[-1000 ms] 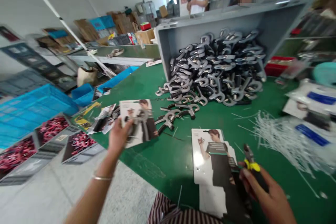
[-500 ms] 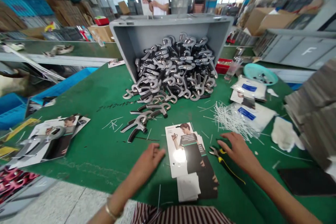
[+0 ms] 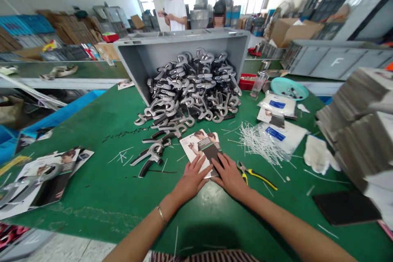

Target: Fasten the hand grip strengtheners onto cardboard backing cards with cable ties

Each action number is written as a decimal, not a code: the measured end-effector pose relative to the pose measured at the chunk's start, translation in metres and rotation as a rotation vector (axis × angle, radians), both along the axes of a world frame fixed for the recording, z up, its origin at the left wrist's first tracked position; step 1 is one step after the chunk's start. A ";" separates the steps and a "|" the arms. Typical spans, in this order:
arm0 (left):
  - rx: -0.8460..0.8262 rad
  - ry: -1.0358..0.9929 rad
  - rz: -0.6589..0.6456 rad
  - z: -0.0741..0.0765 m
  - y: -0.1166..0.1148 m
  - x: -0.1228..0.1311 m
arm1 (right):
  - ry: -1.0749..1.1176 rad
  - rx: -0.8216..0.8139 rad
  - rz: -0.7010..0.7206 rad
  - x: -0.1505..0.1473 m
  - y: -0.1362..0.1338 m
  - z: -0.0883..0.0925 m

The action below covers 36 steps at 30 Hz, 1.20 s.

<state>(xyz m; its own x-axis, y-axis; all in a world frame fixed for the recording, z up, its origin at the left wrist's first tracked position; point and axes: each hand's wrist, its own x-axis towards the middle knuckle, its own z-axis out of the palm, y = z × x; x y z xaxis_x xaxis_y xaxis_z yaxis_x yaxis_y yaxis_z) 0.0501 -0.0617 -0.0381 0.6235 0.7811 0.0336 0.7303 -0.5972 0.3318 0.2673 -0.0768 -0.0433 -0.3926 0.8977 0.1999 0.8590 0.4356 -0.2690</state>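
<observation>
My left hand (image 3: pixel 190 177) lies with fingers spread on the lower left part of a few printed backing cards (image 3: pixel 208 150). My right hand (image 3: pixel 232 177) rests flat on their lower right part, its fingers stretched forward. The hands nearly meet at the cards' near edge and hide part of it. Just right of my right hand lie cutting pliers with yellow handles (image 3: pixel 262 179). Two or so grey and black hand grip strengtheners (image 3: pixel 149 157) lie beyond my left hand, in front of a large heap of the same grips (image 3: pixel 190 90).
A grey bin (image 3: pixel 132 65) on its side holds the heap. White cable ties (image 3: pixel 260 143), plastic bags (image 3: pixel 282 135), a white glove (image 3: pixel 317 155) and a black flat object (image 3: pixel 346 208) lie right. More cards (image 3: pixel 52 186) with a grip lie left. Two people are beyond the bin.
Both hands have come together onto the cards, which now lie farther from me and closer together. The small white papers are no longer visible. The view has shifted slightly.
</observation>
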 end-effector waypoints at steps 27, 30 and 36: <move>-0.740 -0.833 0.731 0.009 0.070 -0.019 | -0.032 0.043 -0.215 0.117 0.235 0.084; -0.685 -0.989 0.789 0.007 0.062 -0.026 | 0.230 0.134 -0.291 0.123 0.238 0.097; -0.749 -1.137 0.768 0.008 0.054 -0.020 | 0.369 0.115 -0.512 0.141 0.217 0.075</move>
